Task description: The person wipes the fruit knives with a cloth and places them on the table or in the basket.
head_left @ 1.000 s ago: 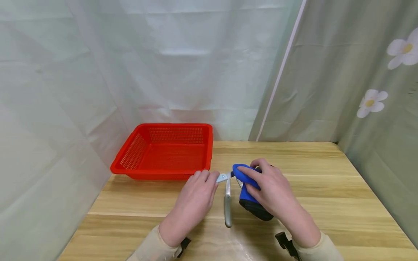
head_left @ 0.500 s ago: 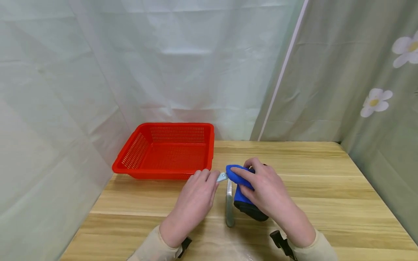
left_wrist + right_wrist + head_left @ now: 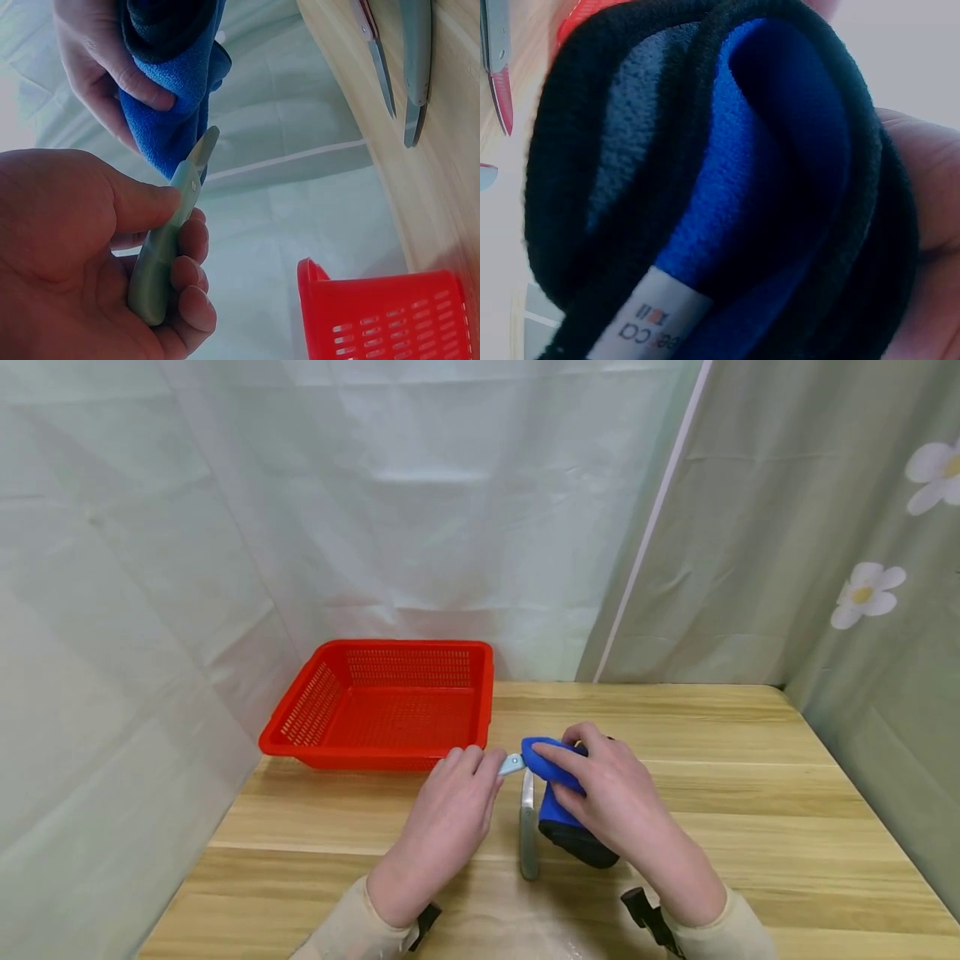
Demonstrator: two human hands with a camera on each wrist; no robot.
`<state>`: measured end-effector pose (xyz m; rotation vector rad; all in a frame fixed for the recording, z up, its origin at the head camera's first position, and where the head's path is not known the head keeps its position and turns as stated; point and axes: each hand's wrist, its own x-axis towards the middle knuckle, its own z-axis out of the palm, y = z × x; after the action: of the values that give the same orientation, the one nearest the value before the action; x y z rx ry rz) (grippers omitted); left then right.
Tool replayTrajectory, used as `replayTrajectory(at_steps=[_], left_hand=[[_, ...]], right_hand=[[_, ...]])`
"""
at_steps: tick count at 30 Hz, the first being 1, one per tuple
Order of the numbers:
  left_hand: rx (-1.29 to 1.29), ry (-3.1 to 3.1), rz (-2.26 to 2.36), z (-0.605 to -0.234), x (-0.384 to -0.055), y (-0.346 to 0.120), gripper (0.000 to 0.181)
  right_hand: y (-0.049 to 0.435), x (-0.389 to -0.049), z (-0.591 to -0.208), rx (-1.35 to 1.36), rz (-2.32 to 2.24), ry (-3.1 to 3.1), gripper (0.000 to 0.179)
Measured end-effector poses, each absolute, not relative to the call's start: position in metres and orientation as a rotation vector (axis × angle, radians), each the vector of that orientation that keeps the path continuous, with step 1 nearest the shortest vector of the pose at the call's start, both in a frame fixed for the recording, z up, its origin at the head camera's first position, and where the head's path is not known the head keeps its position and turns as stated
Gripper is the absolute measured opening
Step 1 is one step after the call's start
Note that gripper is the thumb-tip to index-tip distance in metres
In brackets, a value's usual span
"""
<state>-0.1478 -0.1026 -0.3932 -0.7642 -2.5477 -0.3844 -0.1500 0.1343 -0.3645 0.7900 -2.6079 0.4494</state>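
My left hand grips the pale green handle of a small knife, its thumb along the side. The knife points right, toward a blue cloth with black edging. Bunched and folded, the cloth is held in my right hand, fingers on top and thumb below. In the head view the cloth covers the blade; the left wrist view shows part of that blade against the cloth. A white label shows on the edging in the right wrist view. Below the hands, a grey-green folding knife lies unfolded on the table.
A red plastic basket with slotted sides stands at the back left of the wooden table. Another knife with a reddish handle lies beside the grey-green one. Pale curtains hang behind and at both sides.
My right hand and the cloth have moved left along the held knife, up to its handle, covering the blade that showed earlier in the head view. My left hand has stayed nearly still.
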Motion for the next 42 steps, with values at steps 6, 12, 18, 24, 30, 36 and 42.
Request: replayTrajectory(at_steps=[6, 12, 18, 24, 30, 36, 42], left_hand=[[-0.732, -2.584, -0.398, -0.391, -0.148, -0.103, 0.031], [-0.732, -2.585, -0.412, -0.391, -0.148, -0.103, 0.03], [-0.717, -2.6, -0.402, -0.39, -0.148, -0.103, 0.03], [-0.723, -2.583, -0.413, -0.39, -0.148, -0.103, 0.028], [-0.733, -2.552, -0.414, -0.389, -0.148, -0.104, 0.026], [-0.733, -2.538, -0.414, -0.389, -0.146, -0.105, 0.026], [-0.743, -2.521, -0.421, -0.389, -0.146, -0.105, 0.028]], right_hand=[[0.137, -0.153, -0.364, 0.78, 0.448, -2.604, 0.051], [0.143, -0.156, -0.365, 0.74, 0.455, -2.618, 0.051], [0.149, -0.159, -0.365, 0.718, 0.467, -2.621, 0.05], [0.155, -0.161, -0.364, 0.706, 0.477, -2.599, 0.047], [0.159, -0.162, -0.364, 0.686, 0.481, -2.592, 0.046], [0.163, -0.161, -0.362, 0.633, 0.471, -2.633, 0.045], [0.169, -0.16, -0.361, 0.574, 0.471, -2.67, 0.043]])
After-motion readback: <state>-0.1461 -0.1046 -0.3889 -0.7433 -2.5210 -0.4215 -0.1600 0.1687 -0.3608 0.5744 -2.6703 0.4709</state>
